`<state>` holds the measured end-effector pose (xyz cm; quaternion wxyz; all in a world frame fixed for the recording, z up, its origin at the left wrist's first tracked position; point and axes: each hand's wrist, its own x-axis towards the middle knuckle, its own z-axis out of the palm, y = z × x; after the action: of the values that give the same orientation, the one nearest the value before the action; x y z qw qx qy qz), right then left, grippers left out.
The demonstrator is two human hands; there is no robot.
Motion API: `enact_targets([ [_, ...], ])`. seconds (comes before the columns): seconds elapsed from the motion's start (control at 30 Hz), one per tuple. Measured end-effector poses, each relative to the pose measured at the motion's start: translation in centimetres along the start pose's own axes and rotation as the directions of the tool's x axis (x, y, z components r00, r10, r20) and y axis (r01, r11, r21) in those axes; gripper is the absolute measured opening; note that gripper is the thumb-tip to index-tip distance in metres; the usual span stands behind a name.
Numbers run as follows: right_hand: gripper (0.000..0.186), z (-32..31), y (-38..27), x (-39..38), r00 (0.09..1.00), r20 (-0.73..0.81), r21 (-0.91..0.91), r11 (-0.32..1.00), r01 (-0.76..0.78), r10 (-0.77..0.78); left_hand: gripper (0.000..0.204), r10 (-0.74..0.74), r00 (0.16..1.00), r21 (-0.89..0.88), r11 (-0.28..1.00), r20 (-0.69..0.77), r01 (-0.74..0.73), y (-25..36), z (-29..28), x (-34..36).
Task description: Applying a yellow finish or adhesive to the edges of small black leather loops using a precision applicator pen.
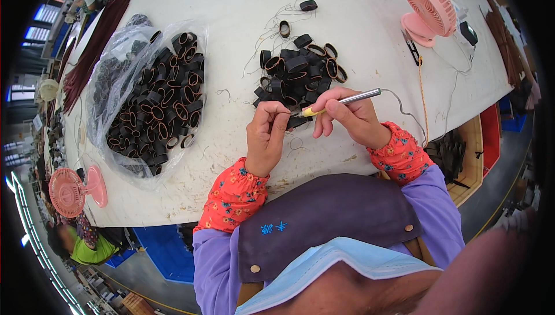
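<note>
My left hand [267, 135] is closed in a pinch at a small black loop [298, 122], partly hidden by the fingers. My right hand [357, 119] grips a corded pen-shaped tool [359, 96] with a metal barrel and a yellow section near its tip. The tool's tip meets the loop beside my left fingertips. Just beyond both hands lies a pile of similar black loops [298, 65] with brown edges, some trailing fine threads.
A clear plastic bag [98, 135] full of black loops lies at the left. Pink fans stand at the far right [428, 5] and near left [68, 192]. Thread snips [412, 49] on a yellow cord lie at right. Brown strips [95, 54] line the left edge; co-workers sit beyond.
</note>
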<state>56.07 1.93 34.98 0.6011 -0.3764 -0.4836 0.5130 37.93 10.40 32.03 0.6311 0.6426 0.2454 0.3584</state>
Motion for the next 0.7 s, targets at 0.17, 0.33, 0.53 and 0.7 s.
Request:
enact_targets([
  [0.17,0.025,0.05,-0.04,-0.01,1.0,0.0,0.004,1.0,0.001,-0.001,0.004,0.001,1.0,0.005,1.0,0.002,-0.001,-0.16,-0.06,-0.05],
  [0.33,0.024,0.01,-0.13,-0.06,1.0,0.005,0.025,1.0,-0.015,0.015,0.004,0.002,1.0,-0.007,1.0,-0.017,-0.002,-0.23,-0.05,-0.09],
  [0.53,0.016,0.19,0.3,0.41,0.989,-0.103,-0.388,0.919,0.061,-0.109,0.007,-0.008,1.0,-0.002,1.0,-0.022,0.008,-0.35,-0.14,0.01],
  [0.7,0.023,0.49,0.4,0.75,0.997,0.042,-0.518,0.852,0.075,-0.062,0.016,-0.05,0.998,-0.207,0.977,0.022,0.054,-0.34,-0.57,0.28],
])
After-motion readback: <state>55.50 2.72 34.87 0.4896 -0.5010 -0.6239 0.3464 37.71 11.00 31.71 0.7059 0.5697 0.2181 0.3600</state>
